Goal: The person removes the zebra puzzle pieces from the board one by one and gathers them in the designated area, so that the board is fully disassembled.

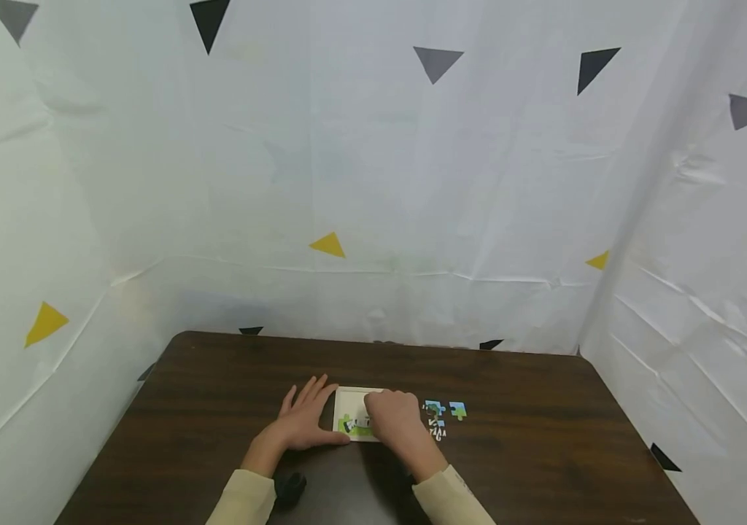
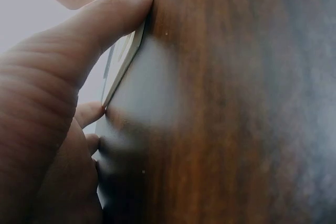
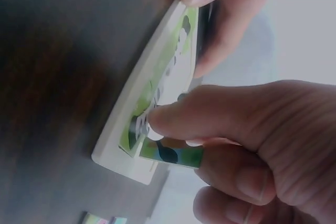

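A shallow white puzzle tray [image 1: 350,399] lies on the dark table, with green and black-and-white picture pieces [image 1: 347,424] along its near side. My left hand [image 1: 304,421] spreads around the tray's left end, fingers extended. In the left wrist view its thumb [image 2: 113,18] presses the near edge, and another fingertip touches the corner. My right hand [image 1: 400,423] is over the tray's right part. Seen from the right wrist, thumb and fingers pinch a green-and-blue jigsaw piece [image 3: 176,153] at the tray, right beside the fitted pieces; the fingers partly hide it.
Several loose jigsaw pieces [image 1: 457,410] lie on the table to the right of the tray. A small black object [image 1: 291,488] is by the left wrist. White sheeting [image 1: 373,182] with coloured triangles rises behind the table [image 1: 544,423] and along its sides.
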Motion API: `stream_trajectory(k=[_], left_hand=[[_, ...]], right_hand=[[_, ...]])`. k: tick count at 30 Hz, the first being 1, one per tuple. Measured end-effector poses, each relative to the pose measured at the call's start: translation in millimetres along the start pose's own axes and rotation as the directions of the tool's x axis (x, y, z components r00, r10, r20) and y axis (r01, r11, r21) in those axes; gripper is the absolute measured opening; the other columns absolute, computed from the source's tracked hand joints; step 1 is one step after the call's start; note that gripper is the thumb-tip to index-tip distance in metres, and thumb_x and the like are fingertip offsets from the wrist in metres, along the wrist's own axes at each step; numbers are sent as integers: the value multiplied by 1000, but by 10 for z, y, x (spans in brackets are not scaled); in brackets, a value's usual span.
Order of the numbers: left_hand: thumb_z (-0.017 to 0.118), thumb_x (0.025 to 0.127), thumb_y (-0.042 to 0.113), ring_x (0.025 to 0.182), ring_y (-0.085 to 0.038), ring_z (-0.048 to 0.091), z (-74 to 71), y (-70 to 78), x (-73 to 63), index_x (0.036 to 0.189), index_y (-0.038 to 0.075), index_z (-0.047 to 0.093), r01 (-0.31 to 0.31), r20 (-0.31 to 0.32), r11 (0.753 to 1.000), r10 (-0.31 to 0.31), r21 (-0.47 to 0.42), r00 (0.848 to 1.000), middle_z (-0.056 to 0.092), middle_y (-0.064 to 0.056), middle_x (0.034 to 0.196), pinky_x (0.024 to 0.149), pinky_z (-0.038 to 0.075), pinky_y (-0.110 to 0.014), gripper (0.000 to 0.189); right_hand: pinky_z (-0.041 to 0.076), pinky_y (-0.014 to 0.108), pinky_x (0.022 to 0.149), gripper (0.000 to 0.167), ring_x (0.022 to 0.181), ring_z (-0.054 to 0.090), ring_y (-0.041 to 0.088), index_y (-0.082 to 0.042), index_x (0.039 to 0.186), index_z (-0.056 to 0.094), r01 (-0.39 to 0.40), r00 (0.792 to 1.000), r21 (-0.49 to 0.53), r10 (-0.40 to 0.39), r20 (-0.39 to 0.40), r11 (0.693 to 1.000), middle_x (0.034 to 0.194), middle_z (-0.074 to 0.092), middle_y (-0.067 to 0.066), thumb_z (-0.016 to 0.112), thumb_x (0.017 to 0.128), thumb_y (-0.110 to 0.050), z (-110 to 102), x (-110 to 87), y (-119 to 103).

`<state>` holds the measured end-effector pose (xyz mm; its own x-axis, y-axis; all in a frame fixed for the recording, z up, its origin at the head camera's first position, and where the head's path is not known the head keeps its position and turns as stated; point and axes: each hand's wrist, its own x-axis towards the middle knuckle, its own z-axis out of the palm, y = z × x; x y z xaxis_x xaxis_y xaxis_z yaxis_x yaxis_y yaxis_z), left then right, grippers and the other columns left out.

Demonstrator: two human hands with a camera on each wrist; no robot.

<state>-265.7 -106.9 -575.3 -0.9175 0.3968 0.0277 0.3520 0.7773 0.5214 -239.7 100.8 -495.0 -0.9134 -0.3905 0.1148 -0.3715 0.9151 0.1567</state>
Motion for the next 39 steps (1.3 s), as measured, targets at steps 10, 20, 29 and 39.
stream_trajectory(k=[10,20,29,39], left_hand=[[60,66,87,150,-27,2,42,-29,31,157,23,24,-1,-11,1000,1,4,1000,7,-3,164,112,-5,-61,117],[66,71,79,149,-34,6,-54,21,-74,156,16,27,-5,-21,1000,5,-7,1000,11,-11,164,111,-4,-64,113],[65,71,79,149,-34,4,-69,50,-124,157,16,25,0,-7,1000,-1,-14,1000,9,-11,164,111,-5,-63,114],[62,66,86,150,-25,0,4,-1,-84,158,24,22,21,-25,1000,-21,-9,999,6,-2,165,112,-7,-59,117]], right_hand=[[38,36,43,12,48,43,14,-23,90,76,-31,997,99,37,-63,995,62,58,-4,65,94,-21,9,-119,160],[29,32,40,19,45,34,11,-26,78,73,-28,997,160,38,-61,987,55,50,-8,64,93,-18,65,-331,391],[34,31,41,5,47,45,6,-29,93,74,-72,989,259,102,-105,963,69,63,-16,74,88,-27,-52,-518,730],[42,32,49,9,60,54,6,-29,97,77,-171,981,354,192,-24,919,87,70,-12,73,90,-25,-261,-678,1127]])
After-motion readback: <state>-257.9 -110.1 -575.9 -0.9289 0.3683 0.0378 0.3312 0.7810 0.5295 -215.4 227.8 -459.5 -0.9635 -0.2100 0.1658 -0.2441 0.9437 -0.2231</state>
